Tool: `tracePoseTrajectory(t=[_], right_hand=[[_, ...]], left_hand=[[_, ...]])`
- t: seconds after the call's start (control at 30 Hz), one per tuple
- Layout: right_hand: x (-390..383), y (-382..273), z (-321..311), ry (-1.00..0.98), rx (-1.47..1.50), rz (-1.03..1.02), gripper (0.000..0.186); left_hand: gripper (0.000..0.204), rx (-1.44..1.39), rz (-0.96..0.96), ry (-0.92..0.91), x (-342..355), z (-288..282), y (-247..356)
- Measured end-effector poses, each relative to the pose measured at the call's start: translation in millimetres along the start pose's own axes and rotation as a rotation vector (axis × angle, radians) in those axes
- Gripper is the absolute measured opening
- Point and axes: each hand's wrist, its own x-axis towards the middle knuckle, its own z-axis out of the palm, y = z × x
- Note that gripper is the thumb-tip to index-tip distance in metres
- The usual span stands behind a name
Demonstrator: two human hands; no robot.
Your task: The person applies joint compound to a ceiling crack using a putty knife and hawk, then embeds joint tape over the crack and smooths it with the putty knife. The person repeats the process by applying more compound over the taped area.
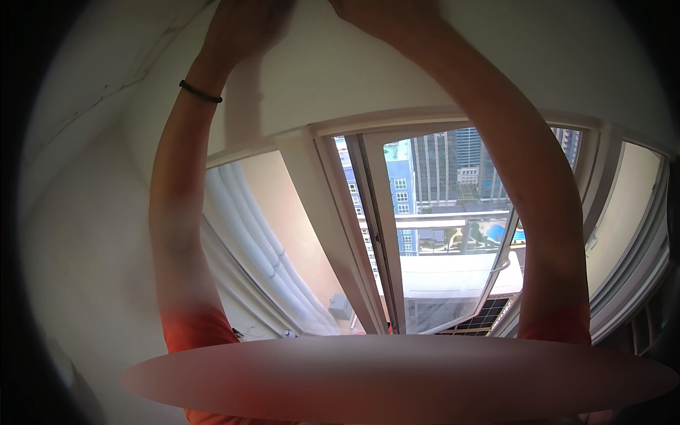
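Both my arms reach up in front of the pale wall [319, 85] above a window. At the top edge shows part of my left hand [248, 28], with a thin black band [200, 93] round its wrist. To the right of it is my right hand [389, 15], also cut by the top edge. The fingers of both hands lie outside the picture or in blur, so what they hold or touch is hidden. Red sleeves [202, 329] cover my upper arms.
Below my hands is a white-framed window with a glass sash [453, 283] swung at an angle. White curtains [248, 227] hang at the left, greyish ones [637, 234] at the right. Tall buildings [446, 159] and a blue pool [498, 232] show outside. A blurred oval covers the bottom.
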Motion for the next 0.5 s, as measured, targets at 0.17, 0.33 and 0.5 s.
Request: tracePoseTrajectory(t=[0.17, 0.33, 0.5], right_hand=[[-1.3, -4.3, -11.4, -0.143, 0.029, 0.079, 0.043], [-13.3, -3.5, 5.7, -0.016, -0.067, 0.047, 0.057], [-12.4, -3.3, 8.1, -0.077, -0.004, 0.081, 0.060]], left_hand=[[0.045, 0.067, -0.058, -0.057, 1.5, 4.4, 5.6], [0.049, 0.064, -0.129, -0.137, 0.2, -1.3, 8.3], [0.049, 0.028, -0.115, -0.105, 1.3, -5.8, 12.2]])
